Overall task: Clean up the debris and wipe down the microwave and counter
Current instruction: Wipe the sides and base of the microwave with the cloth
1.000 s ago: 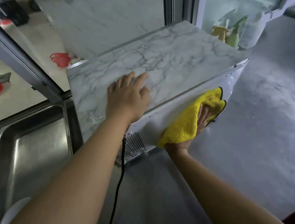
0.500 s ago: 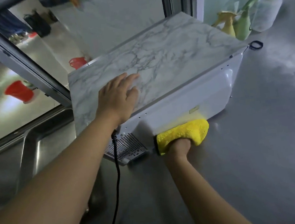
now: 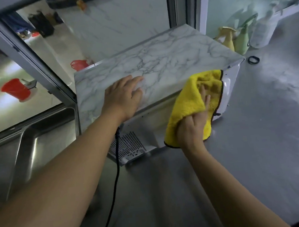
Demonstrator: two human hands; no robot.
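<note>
Microwave (image 3: 158,71) sits on the steel counter (image 3: 259,138) beside the sink (image 3: 36,145). The right hand (image 3: 193,129) bunches a yellow cloth (image 3: 188,101), fingers curled into its soft, thick pile, pressing it against the white rear panel. The left hand (image 3: 122,97) lies flat, fingers spread, on the marbled top. That box looks heavy and rigid, so bracing the top seems wise; the cloth folds easily.
</note>
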